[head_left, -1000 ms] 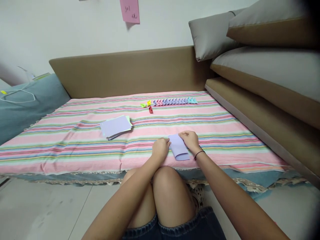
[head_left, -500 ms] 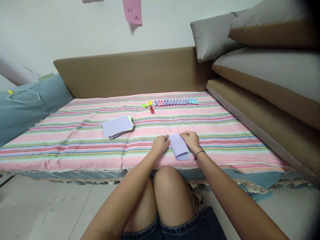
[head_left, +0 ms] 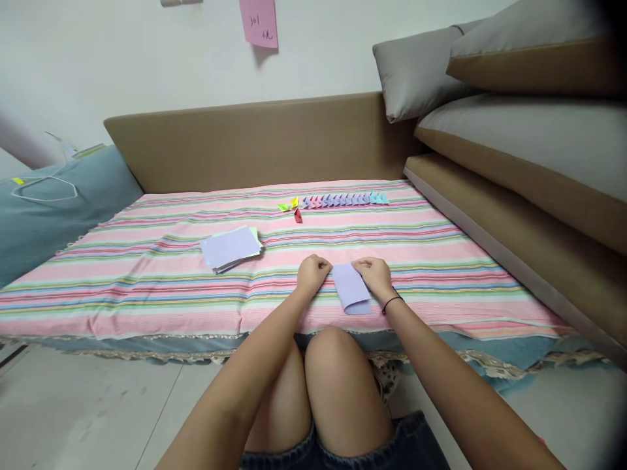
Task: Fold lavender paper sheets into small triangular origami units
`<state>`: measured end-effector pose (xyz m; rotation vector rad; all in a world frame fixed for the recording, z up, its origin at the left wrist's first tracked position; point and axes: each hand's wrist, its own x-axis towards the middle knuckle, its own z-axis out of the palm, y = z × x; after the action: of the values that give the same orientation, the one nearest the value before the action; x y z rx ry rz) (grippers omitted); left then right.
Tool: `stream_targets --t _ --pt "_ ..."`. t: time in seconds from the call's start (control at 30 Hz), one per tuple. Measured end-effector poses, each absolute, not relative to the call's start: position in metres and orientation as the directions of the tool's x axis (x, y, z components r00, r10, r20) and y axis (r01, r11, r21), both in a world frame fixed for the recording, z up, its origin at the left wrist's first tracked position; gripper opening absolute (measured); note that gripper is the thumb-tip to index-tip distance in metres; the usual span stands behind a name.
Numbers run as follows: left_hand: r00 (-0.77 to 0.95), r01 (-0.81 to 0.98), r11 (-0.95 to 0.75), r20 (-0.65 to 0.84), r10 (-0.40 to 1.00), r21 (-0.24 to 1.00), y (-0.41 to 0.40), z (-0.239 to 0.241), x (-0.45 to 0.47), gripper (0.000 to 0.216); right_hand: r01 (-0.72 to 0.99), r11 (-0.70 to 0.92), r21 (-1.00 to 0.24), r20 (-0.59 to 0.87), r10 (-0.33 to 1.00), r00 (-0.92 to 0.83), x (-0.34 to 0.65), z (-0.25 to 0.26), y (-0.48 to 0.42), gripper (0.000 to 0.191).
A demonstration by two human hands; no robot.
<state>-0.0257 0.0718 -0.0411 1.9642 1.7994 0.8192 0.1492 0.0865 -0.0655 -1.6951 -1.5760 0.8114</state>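
Observation:
A folded lilac paper (head_left: 351, 288) lies on the striped cloth (head_left: 147, 287) near its front edge. My left hand (head_left: 312, 274) rests curled at the paper's upper left corner, fingertips touching its edge. My right hand (head_left: 375, 275), with a black band on the wrist, presses its curled fingers on the paper's upper right edge. A stack of lilac and pale sheets (head_left: 230, 249) sits to the left. Farther back stands a row of small folded paper pieces (head_left: 343, 199) in purple, pink and blue, with yellow and green ones (head_left: 288, 205) and a red one (head_left: 296, 215) at its left end.
A brown padded backrest (head_left: 255, 140) runs behind the cloth. Stacked brown and grey cushions (head_left: 519, 130) rise on the right. A blue-grey bundle with a white hanger (head_left: 46, 189) lies at left. A pink note (head_left: 259, 21) hangs on the wall. My knees (head_left: 323, 372) are below the edge.
My left hand has slid up along the paper's left side to its top corner. My right hand has stayed on the top right edge. The view shifted slightly.

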Motion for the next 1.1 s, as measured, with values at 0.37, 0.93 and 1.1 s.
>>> stream_targets --t 0.37,0.93,1.1 --pt "0.16 0.673 -0.195 0.117 0.98 0.714 0.083 -0.042 -0.042 0.012 0.512 -0.059 -0.857 0.006 0.992 0.124 0.148 -0.058 0.084 0.022" --pt "0.186 0.182 0.145 -0.179 0.966 0.973 0.045 -0.011 -0.011 0.055 -0.192 0.082 -0.978 0.026 0.959 0.282 0.133 -0.043 0.069 0.029" --pt "0.251 0.166 0.25 -0.286 0.925 0.954 0.052 -0.002 -0.018 0.058 -0.225 0.073 -0.972 0.021 0.974 0.226 0.137 -0.028 0.059 0.023"
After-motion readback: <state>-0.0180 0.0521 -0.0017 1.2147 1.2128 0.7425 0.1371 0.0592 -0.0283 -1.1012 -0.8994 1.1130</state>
